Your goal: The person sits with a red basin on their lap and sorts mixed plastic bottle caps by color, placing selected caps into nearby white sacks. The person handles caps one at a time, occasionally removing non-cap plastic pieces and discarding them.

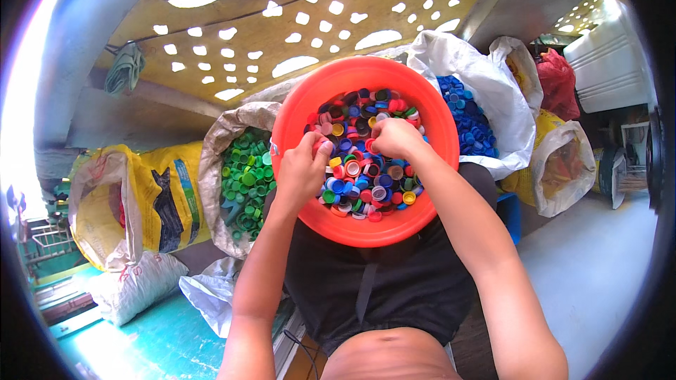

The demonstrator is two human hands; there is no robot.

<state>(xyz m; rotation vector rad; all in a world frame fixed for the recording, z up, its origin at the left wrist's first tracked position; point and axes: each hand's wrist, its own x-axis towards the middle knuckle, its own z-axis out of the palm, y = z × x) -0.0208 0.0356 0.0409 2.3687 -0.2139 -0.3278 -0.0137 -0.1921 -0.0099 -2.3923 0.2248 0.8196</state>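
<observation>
An orange-red plastic basin (288, 111) rests on my lap, holding a heap of mixed plastic bottle caps (364, 169) in red, blue, green, yellow, white and black. At the basin's left side, my left hand (303, 169) has a red cap (319, 144) between thumb and forefinger. Over the right half of the heap, my right hand (398, 139) reaches down with bent fingers among the caps. Its fingertips are partly hidden, so a hold on any cap is unclear. Green caps (245, 177) fill a woven sack (211, 142) to the left; blue caps (470, 121) lie in a white sack (507, 111) to the right.
Farther left lie a yellow sack (148, 179) and a stuffed white sack (137, 285). Another yellow-and-white sack (565, 169) stands open at right, near a red bag (557, 84) and a white container (607, 58). A perforated yellowish panel (253, 26) rises behind the basin.
</observation>
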